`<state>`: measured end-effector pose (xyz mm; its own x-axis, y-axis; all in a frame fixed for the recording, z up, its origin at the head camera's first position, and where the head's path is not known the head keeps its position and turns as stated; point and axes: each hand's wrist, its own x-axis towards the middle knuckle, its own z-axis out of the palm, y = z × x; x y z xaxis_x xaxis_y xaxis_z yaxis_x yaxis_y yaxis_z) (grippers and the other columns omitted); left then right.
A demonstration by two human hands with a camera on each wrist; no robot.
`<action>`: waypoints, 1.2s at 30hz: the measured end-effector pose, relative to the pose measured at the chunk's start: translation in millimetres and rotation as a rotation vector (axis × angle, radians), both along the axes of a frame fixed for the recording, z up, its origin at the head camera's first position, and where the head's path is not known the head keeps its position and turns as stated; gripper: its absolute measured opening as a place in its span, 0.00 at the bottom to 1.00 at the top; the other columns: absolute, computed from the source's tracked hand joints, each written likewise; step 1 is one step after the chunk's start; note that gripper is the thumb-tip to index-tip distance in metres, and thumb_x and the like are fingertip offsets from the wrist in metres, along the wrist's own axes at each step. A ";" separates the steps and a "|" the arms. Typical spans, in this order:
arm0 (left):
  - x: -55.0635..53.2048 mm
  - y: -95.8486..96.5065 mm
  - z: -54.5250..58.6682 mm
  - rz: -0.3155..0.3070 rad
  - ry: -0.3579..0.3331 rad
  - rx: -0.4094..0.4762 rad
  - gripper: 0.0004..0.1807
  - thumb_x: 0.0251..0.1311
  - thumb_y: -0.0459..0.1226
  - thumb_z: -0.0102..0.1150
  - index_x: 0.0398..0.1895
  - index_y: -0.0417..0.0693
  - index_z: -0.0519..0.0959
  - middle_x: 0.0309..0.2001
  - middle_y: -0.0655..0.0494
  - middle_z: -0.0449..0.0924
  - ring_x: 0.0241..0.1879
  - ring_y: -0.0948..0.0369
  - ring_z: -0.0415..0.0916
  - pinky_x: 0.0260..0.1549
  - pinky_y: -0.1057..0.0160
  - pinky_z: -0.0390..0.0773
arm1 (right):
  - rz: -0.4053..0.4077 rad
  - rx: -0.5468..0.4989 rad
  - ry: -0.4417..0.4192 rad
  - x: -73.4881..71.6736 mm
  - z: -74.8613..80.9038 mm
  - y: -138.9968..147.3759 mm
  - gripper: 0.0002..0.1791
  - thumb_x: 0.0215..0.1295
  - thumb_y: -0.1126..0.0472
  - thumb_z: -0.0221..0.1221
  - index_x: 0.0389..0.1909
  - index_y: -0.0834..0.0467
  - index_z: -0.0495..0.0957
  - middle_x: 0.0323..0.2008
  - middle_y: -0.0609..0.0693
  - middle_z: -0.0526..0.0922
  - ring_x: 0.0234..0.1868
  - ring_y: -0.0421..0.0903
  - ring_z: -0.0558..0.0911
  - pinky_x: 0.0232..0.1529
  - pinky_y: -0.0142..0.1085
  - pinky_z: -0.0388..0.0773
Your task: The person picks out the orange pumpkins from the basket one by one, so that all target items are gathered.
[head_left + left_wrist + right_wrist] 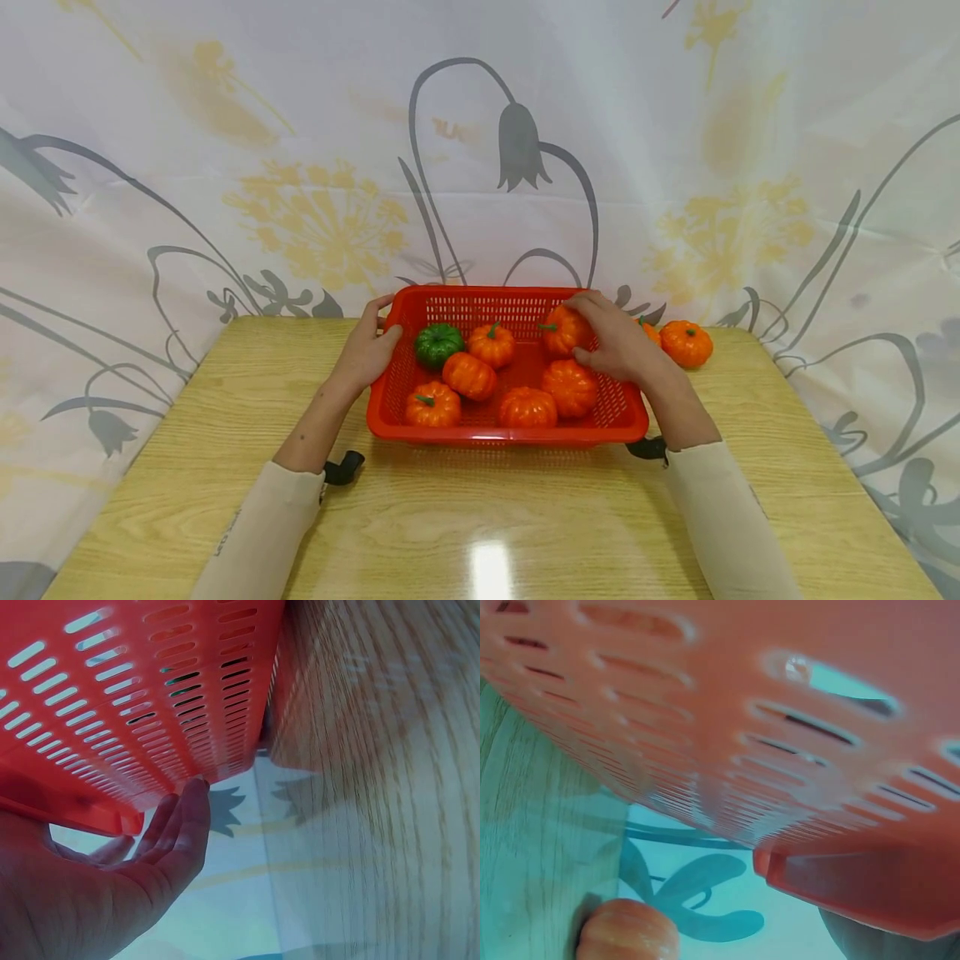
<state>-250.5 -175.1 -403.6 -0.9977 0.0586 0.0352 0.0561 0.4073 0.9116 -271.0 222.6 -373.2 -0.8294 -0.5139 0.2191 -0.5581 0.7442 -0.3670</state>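
A red slotted plastic basket (510,435) holds a small green pumpkin (439,345) and several small orange pumpkins. My left hand (372,346) grips its left rim, thumb at the edge and fingers outside. In the left wrist view, the left hand's fingers (196,817) lie along the outer side of the slotted wall (142,697). At the basket's back right corner, my right hand (617,340) reaches over the rim and holds an orange pumpkin (564,332) between fingers and thumb. The right wrist view shows mostly the basket's outer wall (705,712); the held pumpkin is hidden there.
Right of the basket, an orange pumpkin (686,343) rests on the wooden table (420,525), with another partly hidden by the right arm. A patterned cloth (337,125) hangs directly behind the table. Black wrist pieces (343,468) show below both hands.
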 end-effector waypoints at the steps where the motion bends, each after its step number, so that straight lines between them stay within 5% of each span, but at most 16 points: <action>1: -0.1 0.1 -0.3 -0.001 -0.001 0.003 0.33 0.80 0.39 0.45 0.85 0.52 0.55 0.59 0.35 0.74 0.52 0.41 0.83 0.41 0.54 0.87 | -0.005 -0.010 0.004 0.8 0.6 0.2 0.36 0.60 0.68 0.70 0.70 0.63 0.72 0.70 0.61 0.70 0.69 0.62 0.73 0.70 0.59 0.72; 15: -1.9 0.3 -0.2 -0.004 -0.010 -0.001 0.33 0.80 0.40 0.44 0.85 0.53 0.54 0.60 0.37 0.73 0.54 0.41 0.81 0.44 0.52 0.86 | -0.067 -0.232 0.055 15.1 2.9 8.2 0.37 0.60 0.63 0.72 0.70 0.63 0.72 0.65 0.61 0.71 0.62 0.60 0.74 0.63 0.60 0.77; 36: -0.8 -0.2 -1.1 -0.004 -0.007 -0.003 0.34 0.80 0.40 0.44 0.86 0.52 0.53 0.60 0.37 0.73 0.54 0.42 0.81 0.45 0.52 0.86 | -0.107 -0.467 0.098 42.1 0.6 26.0 0.36 0.64 0.68 0.71 0.72 0.62 0.69 0.68 0.60 0.67 0.61 0.56 0.71 0.62 0.67 0.76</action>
